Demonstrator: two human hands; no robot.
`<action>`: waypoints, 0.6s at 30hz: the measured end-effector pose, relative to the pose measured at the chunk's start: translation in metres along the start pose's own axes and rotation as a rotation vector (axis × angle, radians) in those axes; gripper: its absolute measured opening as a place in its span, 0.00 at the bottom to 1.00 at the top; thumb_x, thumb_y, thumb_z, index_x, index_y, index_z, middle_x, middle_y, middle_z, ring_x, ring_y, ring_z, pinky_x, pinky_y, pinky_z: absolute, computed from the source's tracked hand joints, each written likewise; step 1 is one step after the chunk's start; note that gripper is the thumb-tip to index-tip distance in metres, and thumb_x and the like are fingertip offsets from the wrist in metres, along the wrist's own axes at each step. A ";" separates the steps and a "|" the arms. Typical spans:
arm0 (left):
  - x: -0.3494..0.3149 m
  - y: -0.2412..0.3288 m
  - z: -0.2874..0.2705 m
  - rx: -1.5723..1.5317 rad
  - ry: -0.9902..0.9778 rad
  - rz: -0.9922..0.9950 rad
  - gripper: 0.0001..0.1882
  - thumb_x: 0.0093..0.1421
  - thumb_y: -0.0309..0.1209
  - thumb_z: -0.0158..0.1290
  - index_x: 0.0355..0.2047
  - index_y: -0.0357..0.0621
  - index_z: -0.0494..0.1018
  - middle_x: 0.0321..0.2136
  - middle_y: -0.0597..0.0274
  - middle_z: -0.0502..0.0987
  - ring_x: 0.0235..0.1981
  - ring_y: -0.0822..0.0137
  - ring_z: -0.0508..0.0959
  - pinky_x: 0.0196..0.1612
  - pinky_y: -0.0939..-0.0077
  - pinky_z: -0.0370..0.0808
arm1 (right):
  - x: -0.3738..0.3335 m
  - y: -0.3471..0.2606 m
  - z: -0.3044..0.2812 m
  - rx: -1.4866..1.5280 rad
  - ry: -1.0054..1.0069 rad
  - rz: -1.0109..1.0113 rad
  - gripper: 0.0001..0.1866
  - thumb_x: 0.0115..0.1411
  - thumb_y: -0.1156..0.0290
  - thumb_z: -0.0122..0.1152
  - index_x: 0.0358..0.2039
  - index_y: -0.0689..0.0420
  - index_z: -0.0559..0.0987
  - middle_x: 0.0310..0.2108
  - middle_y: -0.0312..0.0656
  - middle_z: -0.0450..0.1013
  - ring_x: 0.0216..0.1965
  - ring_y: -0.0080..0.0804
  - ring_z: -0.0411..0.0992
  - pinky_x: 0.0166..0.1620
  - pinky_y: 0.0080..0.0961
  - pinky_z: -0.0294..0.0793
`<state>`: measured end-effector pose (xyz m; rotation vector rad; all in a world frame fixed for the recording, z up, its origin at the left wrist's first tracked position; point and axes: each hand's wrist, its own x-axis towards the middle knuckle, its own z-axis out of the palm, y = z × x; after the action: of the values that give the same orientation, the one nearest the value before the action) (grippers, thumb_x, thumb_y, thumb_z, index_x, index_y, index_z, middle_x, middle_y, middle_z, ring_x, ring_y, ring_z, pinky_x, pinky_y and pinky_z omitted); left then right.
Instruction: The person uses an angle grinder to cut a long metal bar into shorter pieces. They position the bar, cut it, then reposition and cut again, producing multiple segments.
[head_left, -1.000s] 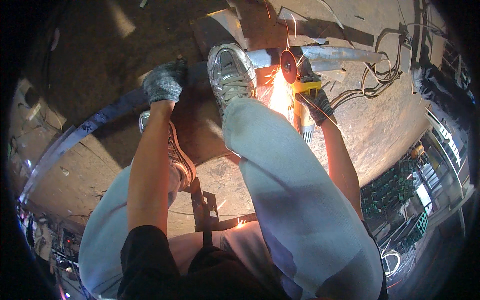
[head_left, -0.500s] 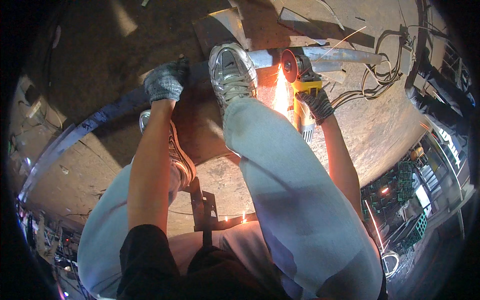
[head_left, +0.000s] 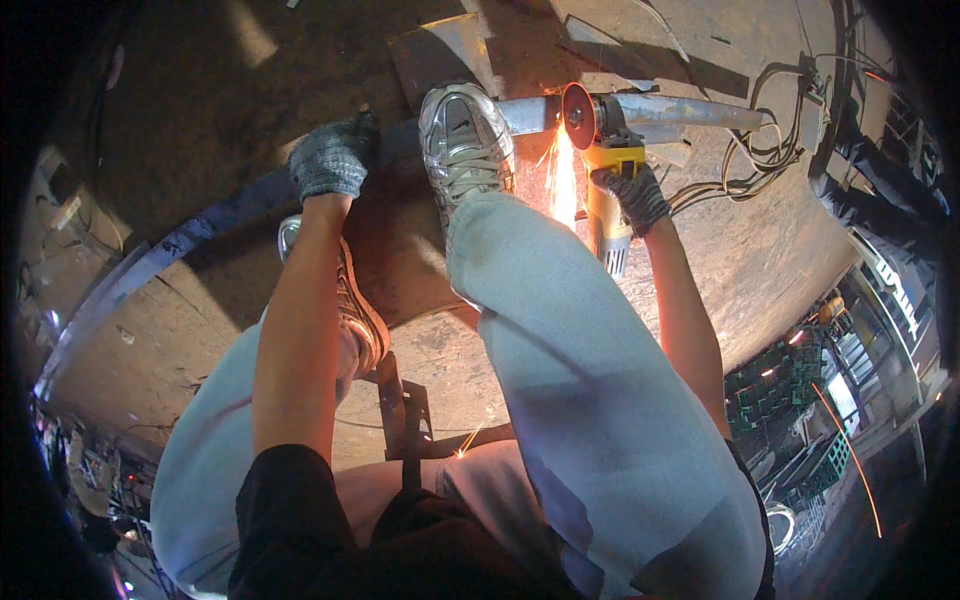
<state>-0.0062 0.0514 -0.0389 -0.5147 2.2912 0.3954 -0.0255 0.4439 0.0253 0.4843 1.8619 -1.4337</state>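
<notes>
In a grey knit glove, my right hand point(head_left: 634, 194) is wrapped round the yellow body of an angle grinder point(head_left: 610, 215). Its thin reddish disc point(head_left: 578, 116) meets a long metal bar point(head_left: 528, 116), and a bright stream of sparks point(head_left: 562, 185) falls back toward my knee. My left hand point(head_left: 332, 158), gloved too, is closed over the same bar further left; its fingertips are hidden. Between the two hands, my right shoe point(head_left: 465, 145) rests on the bar.
Flat metal plates point(head_left: 440, 62) lie beyond the bar. Cables point(head_left: 745, 165) coil at the right, close to the bar's end. A dark metal frame point(head_left: 405, 410) stands beneath me. Green crates point(head_left: 775, 385) are off to the lower right.
The grinder and my right hand have shifted slightly away from me, its disc now further across the bar. My left hand and shoe keep their places; sparks still fly.
</notes>
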 end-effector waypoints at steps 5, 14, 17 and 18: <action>-0.002 -0.003 0.005 0.042 0.093 0.077 0.29 0.66 0.51 0.31 0.37 0.49 0.79 0.38 0.50 0.79 0.42 0.45 0.77 0.46 0.54 0.72 | 0.004 -0.005 -0.003 -0.063 0.009 0.026 0.26 0.48 0.68 0.71 0.48 0.53 0.72 0.42 0.34 0.73 0.42 0.25 0.70 0.46 0.24 0.71; -0.001 -0.004 0.005 -0.029 0.042 0.022 0.32 0.64 0.56 0.30 0.39 0.50 0.80 0.42 0.53 0.78 0.47 0.47 0.75 0.52 0.54 0.69 | 0.013 -0.013 0.004 0.069 0.037 0.022 0.30 0.47 0.66 0.72 0.51 0.56 0.72 0.43 0.34 0.73 0.44 0.26 0.70 0.49 0.25 0.69; -0.001 -0.003 0.004 0.000 0.037 0.044 0.32 0.64 0.56 0.29 0.39 0.50 0.79 0.42 0.53 0.78 0.48 0.47 0.75 0.52 0.54 0.69 | 0.013 -0.016 0.003 0.035 0.021 0.029 0.30 0.48 0.65 0.72 0.51 0.57 0.72 0.43 0.34 0.73 0.43 0.27 0.70 0.48 0.25 0.69; -0.002 -0.003 0.004 0.015 0.054 0.050 0.32 0.64 0.56 0.29 0.39 0.49 0.79 0.42 0.53 0.78 0.48 0.47 0.75 0.52 0.54 0.69 | 0.014 -0.016 0.002 0.020 0.028 0.031 0.30 0.48 0.65 0.72 0.51 0.57 0.72 0.43 0.35 0.73 0.44 0.27 0.70 0.48 0.26 0.69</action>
<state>-0.0011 0.0503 -0.0405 -0.4668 2.3614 0.3924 -0.0449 0.4351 0.0256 0.5434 1.8560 -1.4326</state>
